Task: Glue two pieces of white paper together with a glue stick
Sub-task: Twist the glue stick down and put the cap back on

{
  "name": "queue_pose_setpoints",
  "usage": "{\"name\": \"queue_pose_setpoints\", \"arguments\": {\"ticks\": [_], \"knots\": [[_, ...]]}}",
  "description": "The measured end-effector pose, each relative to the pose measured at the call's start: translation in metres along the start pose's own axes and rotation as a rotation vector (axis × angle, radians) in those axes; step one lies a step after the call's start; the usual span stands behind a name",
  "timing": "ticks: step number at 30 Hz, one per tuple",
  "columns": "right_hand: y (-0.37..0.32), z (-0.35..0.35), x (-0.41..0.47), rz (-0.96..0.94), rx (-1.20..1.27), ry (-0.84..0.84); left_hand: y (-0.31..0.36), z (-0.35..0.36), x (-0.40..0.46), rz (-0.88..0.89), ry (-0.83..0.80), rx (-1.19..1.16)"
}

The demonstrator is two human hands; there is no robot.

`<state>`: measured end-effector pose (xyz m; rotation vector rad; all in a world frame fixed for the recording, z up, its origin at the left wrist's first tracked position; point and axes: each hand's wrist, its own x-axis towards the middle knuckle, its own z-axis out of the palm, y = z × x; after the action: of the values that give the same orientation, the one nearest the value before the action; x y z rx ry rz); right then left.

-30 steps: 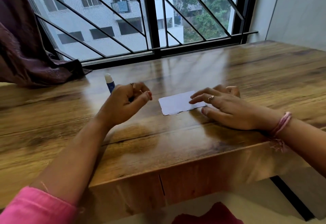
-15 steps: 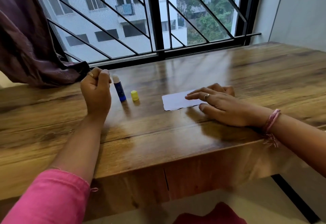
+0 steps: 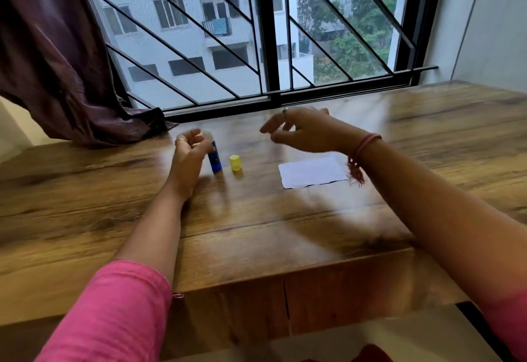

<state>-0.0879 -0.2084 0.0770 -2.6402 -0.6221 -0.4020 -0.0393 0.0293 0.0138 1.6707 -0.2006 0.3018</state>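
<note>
You look to be past the gluing and into tidying up: the white paper (image 3: 313, 172) lies flat on the tabletop (image 3: 285, 219), well right of the uncapped glue stick (image 3: 214, 159). Next comes the yellow cap (image 3: 235, 162), standing just right of the glue stick. Your left hand (image 3: 190, 150) sits loosely curled against the glue stick, grip unclear, and your right hand (image 3: 302, 130) hovers relaxed and empty above the tabletop.

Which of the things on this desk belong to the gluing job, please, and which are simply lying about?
Belonging to the job:
- white paper
- blue glue stick, standing uncapped
- yellow cap, beside the stick

Just there:
- purple curtain, draped on the desk's far left
- red cloth, below the desk edge
</note>
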Motion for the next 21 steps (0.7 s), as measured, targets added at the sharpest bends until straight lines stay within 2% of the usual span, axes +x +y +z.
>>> {"name": "queue_pose_setpoints", "arguments": {"ticks": [4, 9, 14, 17, 21], "knots": [[0.005, 0.005, 0.007, 0.073, 0.327, 0.176, -0.009, 0.0, 0.005, -0.096, -0.073, 0.099], [0.016, 0.019, -0.006, 0.099, 0.084, 0.153, -0.013, 0.0, 0.007, -0.024, -0.041, 0.205], [0.003, 0.025, -0.01, 0.047, 0.128, 0.096, -0.009, 0.0, 0.002, 0.105, 0.034, 0.285], [-0.006, 0.032, -0.011, -0.019, 0.279, 0.048, 0.003, 0.006, -0.006, 0.168, 0.032, 0.134], [-0.017, 0.038, -0.011, 0.0, 0.524, -0.052, 0.015, 0.017, -0.017, 0.174, -0.182, -0.152]]}}
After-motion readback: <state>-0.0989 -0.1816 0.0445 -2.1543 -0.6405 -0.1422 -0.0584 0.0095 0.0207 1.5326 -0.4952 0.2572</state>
